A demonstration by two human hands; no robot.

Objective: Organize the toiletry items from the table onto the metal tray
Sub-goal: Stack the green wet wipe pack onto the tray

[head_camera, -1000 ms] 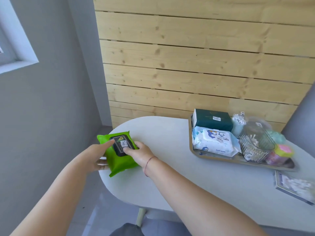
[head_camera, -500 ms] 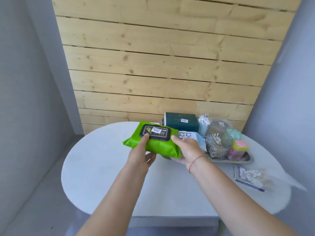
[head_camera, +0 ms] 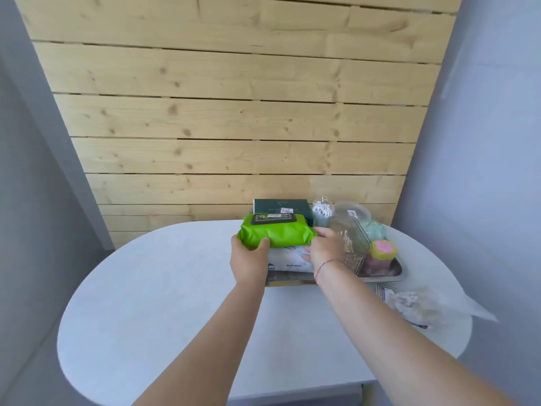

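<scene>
A bright green wipes pack [head_camera: 276, 232] with a black lid lies on top of the white wipes pack [head_camera: 288, 259] in the metal tray [head_camera: 389, 277]. My left hand [head_camera: 248, 259] grips its left end and my right hand [head_camera: 326, 247] holds its right end. Behind it on the tray stands a dark green box [head_camera: 281, 207]. A clear container of cotton swabs [head_camera: 349, 244], a cup of swabs [head_camera: 322, 213] and a pink and yellow jar [head_camera: 383, 250] fill the tray's right side.
A flat packet in clear plastic [head_camera: 407, 303] lies on the white oval table [head_camera: 164, 303] just right of the tray. A wooden plank wall rises behind the table, with grey walls on both sides.
Both hands have carried the green wipes pack from the table's left edge to the right and set it over the white pack on the tray.
</scene>
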